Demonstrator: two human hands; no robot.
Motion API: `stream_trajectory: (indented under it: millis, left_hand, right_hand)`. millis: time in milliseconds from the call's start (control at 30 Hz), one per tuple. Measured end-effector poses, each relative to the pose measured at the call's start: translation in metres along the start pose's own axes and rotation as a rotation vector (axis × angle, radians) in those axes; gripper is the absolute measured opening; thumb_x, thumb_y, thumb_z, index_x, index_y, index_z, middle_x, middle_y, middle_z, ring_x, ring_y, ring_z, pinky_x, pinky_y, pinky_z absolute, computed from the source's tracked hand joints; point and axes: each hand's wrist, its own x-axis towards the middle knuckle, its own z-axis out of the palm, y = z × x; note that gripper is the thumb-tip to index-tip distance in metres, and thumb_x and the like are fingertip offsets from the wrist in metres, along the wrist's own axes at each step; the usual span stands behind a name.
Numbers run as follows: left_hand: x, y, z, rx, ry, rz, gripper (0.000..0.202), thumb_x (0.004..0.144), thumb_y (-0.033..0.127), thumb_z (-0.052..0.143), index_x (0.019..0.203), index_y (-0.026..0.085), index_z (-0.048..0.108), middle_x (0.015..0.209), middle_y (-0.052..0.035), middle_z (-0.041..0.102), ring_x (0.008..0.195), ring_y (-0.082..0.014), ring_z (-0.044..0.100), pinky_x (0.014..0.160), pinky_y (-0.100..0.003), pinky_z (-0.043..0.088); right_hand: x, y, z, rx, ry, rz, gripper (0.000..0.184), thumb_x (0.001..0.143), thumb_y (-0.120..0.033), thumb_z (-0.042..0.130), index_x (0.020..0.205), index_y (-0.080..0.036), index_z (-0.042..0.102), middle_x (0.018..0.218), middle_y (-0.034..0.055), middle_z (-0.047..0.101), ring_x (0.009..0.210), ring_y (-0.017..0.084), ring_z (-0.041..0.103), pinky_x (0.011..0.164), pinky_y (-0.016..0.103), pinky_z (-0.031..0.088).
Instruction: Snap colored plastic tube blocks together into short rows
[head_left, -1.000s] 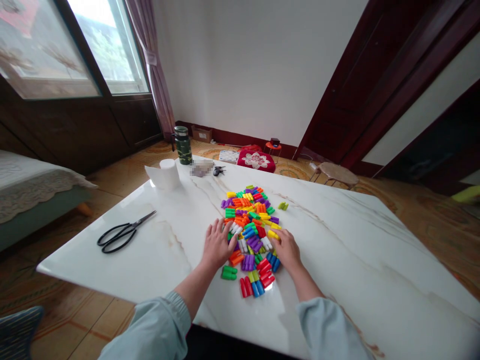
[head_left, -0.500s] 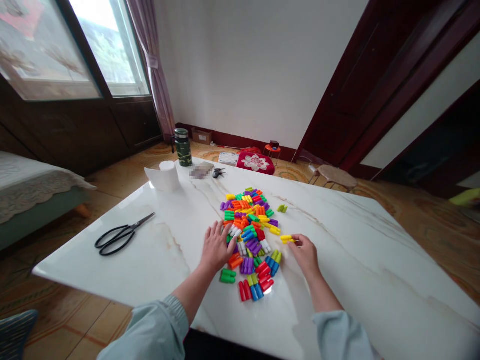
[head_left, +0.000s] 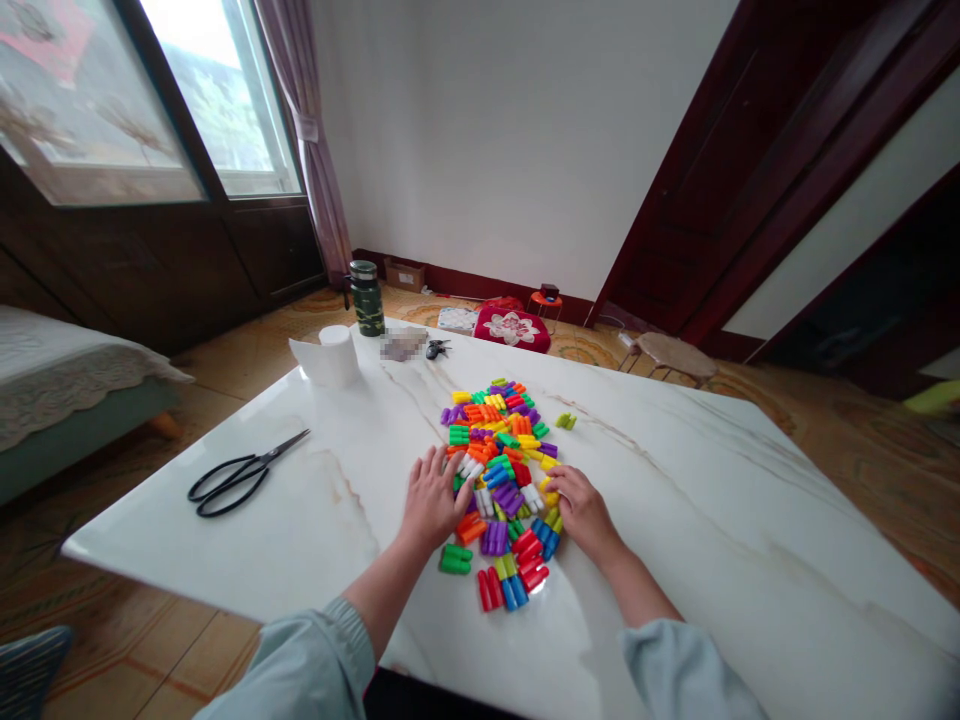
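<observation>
Resting flat on the white marble table [head_left: 712, 520], the left hand [head_left: 431, 498] lies open with the fingers spread. Its fingertips touch the left edge of the pile of coloured plastic blocks [head_left: 499, 440]. The right hand [head_left: 583, 512] is at the right edge of the same pile. Its fingers are bent and touch the blocks there, but I cannot tell if it grips one of them or only presses on them. Both forearms come from the bottom of the frame in light blue sleeves [head_left: 315, 665].

The pile is in the middle of the frame, a little below the centre, and it stretches away from the hands toward the far side of the table. The blocks are red, orange, yellow, green, blue, purple and white, and they lie close together. A green pair of blocks [head_left: 456, 559] lies just beside the left wrist, a little apart from the pile. One small green block [head_left: 565, 421] lies alone to the upper right of the pile.

Black scissors [head_left: 244, 475] lie on the table at the left of the frame, well apart from the hands. A roll of white paper [head_left: 330, 352], a dark green bottle [head_left: 367, 297] and some keys [head_left: 436, 348] are near the far edge of the table.
</observation>
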Motion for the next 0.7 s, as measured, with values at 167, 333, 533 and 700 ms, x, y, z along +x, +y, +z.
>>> stream_trajectory:
  millis: [167, 333, 533, 700]
  left_hand:
    - [0.000, -0.001, 0.001, -0.013, 0.013, 0.004, 0.049, 0.094, 0.046, 0.044, 0.138, 0.024, 0.052, 0.146, -0.0109, 0.048, 0.139, -0.0307, 0.038, 0.114, -0.050, 0.029]
    - [0.000, -0.002, 0.002, -0.017, 0.014, 0.003, 0.049, 0.094, 0.046, 0.044, 0.139, 0.025, 0.051, 0.146, -0.0104, 0.048, 0.139, -0.0303, 0.038, 0.114, -0.050, 0.028]
    - [0.000, -0.002, 0.002, -0.026, 0.009, 0.003, 0.050, 0.094, 0.046, 0.044, 0.139, 0.025, 0.051, 0.146, -0.0104, 0.049, 0.139, -0.0306, 0.038, 0.114, -0.050, 0.028]
    - [0.001, -0.001, 0.000, -0.029, 0.007, -0.004, 0.049, 0.094, 0.045, 0.045, 0.138, 0.024, 0.052, 0.146, -0.0111, 0.049, 0.138, -0.0309, 0.038, 0.114, -0.050, 0.028]
  right_hand:
    - [-0.003, -0.003, 0.013, 0.265, 0.031, 0.218, 0.040, 0.067, -0.008, 0.042, 0.097, -0.021, 0.065, 0.113, 0.0078, 0.067, 0.106, 0.020, 0.064, 0.083, 0.034, 0.057]
    - [0.005, -0.002, 0.016, 0.386, 0.140, 0.447, 0.031, 0.067, -0.020, 0.048, 0.093, -0.020, 0.064, 0.103, 0.0076, 0.071, 0.098, 0.022, 0.068, 0.086, 0.037, 0.057]
    - [0.018, -0.008, 0.012, 0.229, 0.160, 0.505, 0.027, 0.074, -0.030, 0.051, 0.092, -0.018, 0.066, 0.096, 0.0102, 0.072, 0.091, 0.024, 0.068, 0.081, 0.039, 0.056]
    - [0.018, -0.046, 0.013, 0.125, 0.121, 0.346, 0.019, 0.083, -0.031, 0.053, 0.089, -0.019, 0.066, 0.093, 0.0074, 0.070, 0.078, 0.018, 0.064, 0.065, 0.028, 0.052]
